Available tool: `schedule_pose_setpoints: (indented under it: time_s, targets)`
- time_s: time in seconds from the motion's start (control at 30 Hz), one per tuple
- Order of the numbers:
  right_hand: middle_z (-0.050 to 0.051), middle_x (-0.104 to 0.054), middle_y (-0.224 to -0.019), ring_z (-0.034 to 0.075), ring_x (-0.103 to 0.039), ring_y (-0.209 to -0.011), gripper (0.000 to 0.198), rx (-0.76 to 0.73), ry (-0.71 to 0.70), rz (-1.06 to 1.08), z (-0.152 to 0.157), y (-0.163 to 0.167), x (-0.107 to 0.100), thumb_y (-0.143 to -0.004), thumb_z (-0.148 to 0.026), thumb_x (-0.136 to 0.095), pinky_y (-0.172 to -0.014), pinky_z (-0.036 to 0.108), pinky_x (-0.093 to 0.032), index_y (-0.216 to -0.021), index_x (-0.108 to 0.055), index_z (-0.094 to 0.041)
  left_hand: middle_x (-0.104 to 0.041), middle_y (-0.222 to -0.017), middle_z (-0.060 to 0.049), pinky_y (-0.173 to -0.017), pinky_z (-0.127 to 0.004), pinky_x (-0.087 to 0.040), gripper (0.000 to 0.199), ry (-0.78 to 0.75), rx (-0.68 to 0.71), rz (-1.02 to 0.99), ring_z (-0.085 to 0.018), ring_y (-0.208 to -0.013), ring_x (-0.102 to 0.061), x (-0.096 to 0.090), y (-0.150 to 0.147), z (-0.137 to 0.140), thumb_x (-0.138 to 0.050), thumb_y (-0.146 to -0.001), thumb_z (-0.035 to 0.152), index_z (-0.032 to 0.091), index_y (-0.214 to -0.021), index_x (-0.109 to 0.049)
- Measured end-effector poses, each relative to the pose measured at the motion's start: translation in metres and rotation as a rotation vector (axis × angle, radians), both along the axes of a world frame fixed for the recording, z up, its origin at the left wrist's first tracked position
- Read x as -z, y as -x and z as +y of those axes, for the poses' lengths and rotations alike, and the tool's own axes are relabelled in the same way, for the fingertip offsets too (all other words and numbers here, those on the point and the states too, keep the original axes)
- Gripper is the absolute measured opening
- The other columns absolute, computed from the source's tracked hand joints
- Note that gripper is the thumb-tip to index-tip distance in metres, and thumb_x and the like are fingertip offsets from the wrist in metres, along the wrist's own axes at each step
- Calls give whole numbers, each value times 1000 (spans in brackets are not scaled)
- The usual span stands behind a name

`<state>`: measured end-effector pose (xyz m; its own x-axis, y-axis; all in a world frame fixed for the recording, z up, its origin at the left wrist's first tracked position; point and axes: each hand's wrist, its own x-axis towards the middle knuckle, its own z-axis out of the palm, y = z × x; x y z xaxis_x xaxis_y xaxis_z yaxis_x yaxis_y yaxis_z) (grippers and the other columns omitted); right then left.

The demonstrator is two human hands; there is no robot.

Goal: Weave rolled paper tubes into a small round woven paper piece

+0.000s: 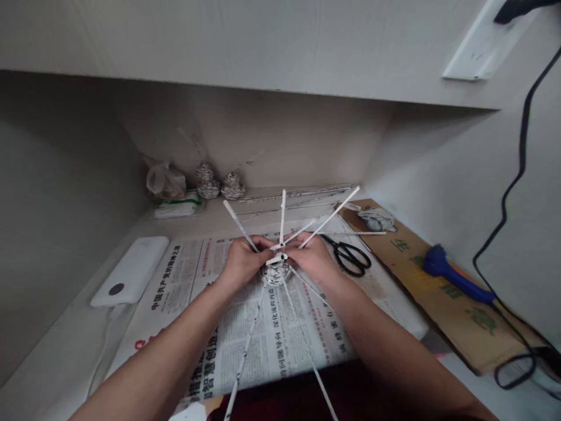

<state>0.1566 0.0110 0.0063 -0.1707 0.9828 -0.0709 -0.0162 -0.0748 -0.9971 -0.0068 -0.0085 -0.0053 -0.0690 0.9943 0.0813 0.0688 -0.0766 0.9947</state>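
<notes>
Between my two hands is a small woven paper piece (276, 273), round at the bottom, with several rolled paper tubes sticking out on all sides. My left hand (249, 257) grips it from the left, fingers closed at its top. From the right, my right hand (312, 255) pinches near the top, close to a paper tube (335, 213) that slants up to the right. Two long tubes run down toward my body. Printed newspaper (245, 345) lies beneath. Black-handled scissors (348, 255) rest just right of my right hand.
A white power bank (131, 270) with a cable lies left. At the back stand two woven gourd shapes (207, 182), a plastic bag (165, 180) and loose paper tubes (302, 193). On cardboard (407, 263) at right lies a blue glue gun (456, 278). A shelf edge (263, 88) hangs above.
</notes>
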Motion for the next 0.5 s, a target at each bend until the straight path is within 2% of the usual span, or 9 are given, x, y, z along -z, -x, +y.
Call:
schedule_pose_setpoints:
  time_s: [0.2,0.33,0.43,0.5]
  targets:
    - [-2,-70,-65,13,-64,-55,14,4,13,-13,-3,0,-4,-63,-16,-76,-54,23,-52,-76,-72,-19,-73,-66,-6,-55,-24,-46,18,4,-12,9,-13,-55,-60,-4,-1,-2,-81,-63,29,14,-71,-76]
    - [-1,-69,-62,13,-63,-54,13,9,11,25,-4,1,-6,-64,-25,-80,-53,24,-52,-72,-73,-18,-73,-66,-5,-57,-24,-47,11,-23,-29,60,-13,-56,-61,-5,-1,-3,-78,-65,24,15,-70,-76]
    - [0,-68,-60,14,-62,-52,15,25,-2,4,-5,2,-6,-69,-31,-76,-52,26,-51,-71,-73,-17,-75,-70,-5,-62,-25,-49,9,-60,2,82,-14,-61,-64,-2,1,-2,-77,-66,23,15,-71,-76]
    - [0,-68,-60,15,-63,-51,11,31,-1,-8,-4,3,-4,-70,-28,-73,-51,26,-52,-74,-74,-18,-76,-72,-6,-62,-26,-49,11,-43,25,57,-15,-62,-65,-1,3,-1,-78,-66,23,15,-73,-77]
